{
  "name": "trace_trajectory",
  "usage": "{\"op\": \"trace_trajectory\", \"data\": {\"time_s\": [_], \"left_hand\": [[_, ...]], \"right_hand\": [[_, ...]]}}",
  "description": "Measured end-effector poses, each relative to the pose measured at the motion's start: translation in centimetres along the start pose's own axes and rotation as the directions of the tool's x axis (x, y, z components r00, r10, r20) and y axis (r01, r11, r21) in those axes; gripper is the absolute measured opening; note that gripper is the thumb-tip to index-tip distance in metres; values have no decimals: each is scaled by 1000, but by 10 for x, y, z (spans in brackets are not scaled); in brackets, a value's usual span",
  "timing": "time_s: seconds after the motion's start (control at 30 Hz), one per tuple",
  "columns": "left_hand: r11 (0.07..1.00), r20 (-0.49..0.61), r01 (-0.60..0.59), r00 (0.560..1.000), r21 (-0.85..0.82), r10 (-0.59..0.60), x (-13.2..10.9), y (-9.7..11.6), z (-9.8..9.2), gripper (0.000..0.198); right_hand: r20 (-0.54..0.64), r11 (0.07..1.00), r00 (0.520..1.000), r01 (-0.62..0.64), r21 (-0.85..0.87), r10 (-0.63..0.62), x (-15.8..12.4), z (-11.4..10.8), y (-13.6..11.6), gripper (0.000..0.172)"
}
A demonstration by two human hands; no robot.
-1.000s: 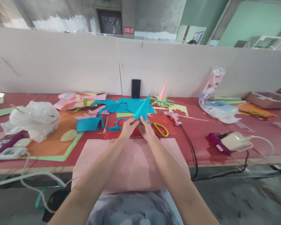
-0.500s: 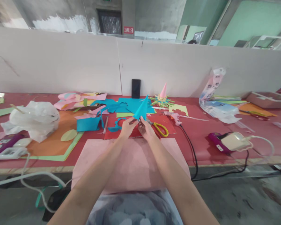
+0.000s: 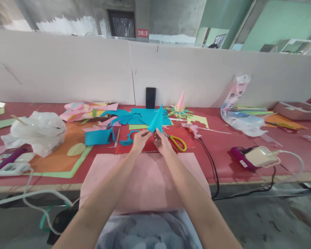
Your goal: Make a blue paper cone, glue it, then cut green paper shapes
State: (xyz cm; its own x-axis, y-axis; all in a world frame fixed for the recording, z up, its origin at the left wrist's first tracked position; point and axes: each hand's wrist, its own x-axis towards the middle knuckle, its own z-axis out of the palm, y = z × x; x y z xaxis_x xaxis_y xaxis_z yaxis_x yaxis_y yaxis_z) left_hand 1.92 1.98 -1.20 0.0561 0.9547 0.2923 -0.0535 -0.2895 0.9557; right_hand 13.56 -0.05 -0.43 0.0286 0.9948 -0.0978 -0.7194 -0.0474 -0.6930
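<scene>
A blue paper cone [image 3: 157,120], point up and tilted slightly right, is held at its base by both hands. My left hand [image 3: 140,140] pinches the lower left rim with closed fingers. At the lower right rim, my right hand [image 3: 161,141] is closed on the cone too. Yellow-handled scissors [image 3: 178,143] lie just right of my right hand, their blades partly hidden behind it. Behind the cone are blue paper sheets [image 3: 137,117]. A scalloped blue paper scrap [image 3: 129,139] rests left of my left hand.
A pink cone on a ring of strips [image 3: 180,103] stands behind to the right, near a pink glue gun [image 3: 194,130] with a black cord. A phone [image 3: 150,98] leans on the white partition. Left lie a plastic bag [image 3: 38,131] and paper scraps; right, a power strip [image 3: 243,159].
The cone has tilted a little more upright, its tip shifting slightly left. Both hands keep their grip on its base.
</scene>
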Motion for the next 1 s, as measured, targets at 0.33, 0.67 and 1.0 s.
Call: {"op": "trace_trajectory", "data": {"time_s": [0.33, 0.67, 1.0], "left_hand": [[947, 36, 109, 994, -302, -103, 0, -8, 5, 30], [861, 118, 252, 968, -442, -222, -2, -2, 4, 25], [867, 18, 231, 968, -441, -249, -1, 0, 8, 28]], "right_hand": [[-15, 995, 999, -40, 88, 42, -3, 5, -2, 19], [24, 994, 998, -60, 87, 58, -1, 2, 0, 23], [8, 1000, 1000, 1, -8, 0, -1, 4, 1, 24]]}}
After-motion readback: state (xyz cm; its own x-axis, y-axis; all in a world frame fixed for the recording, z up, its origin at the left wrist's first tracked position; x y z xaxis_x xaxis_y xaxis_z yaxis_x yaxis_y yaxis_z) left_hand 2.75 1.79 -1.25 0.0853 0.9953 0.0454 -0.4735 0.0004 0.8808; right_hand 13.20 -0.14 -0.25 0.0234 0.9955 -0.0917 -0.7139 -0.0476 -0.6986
